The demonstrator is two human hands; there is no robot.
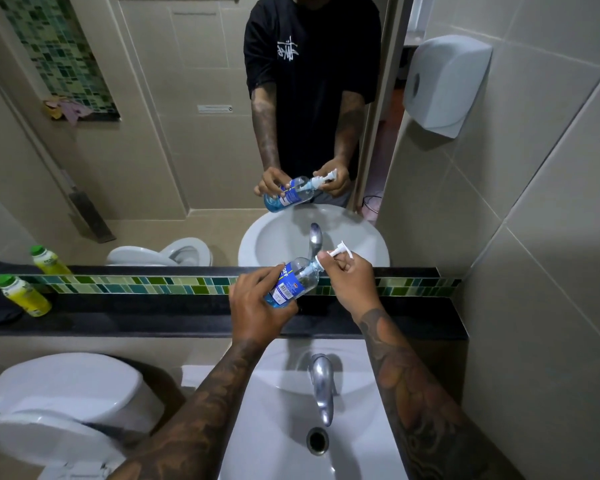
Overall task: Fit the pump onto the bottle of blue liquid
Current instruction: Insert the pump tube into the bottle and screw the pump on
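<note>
Here, left hand (257,306) gripped the tilted bottle (293,284) above the sink (278,427); right hand (349,275) pinched the pump (340,250) at its neck.

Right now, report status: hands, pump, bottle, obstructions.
Left hand gripping bottle of blue liquid, tilted over sink. Right hand pinching pump at the neck, dip tube inside. Seating unconfirmed. Faucet below, nothing in the way.

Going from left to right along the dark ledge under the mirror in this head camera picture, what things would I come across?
Yellow bottle with green cap → left hand → bottle of blue liquid → right hand, pinching the white pump at the bottle's neck.
</note>
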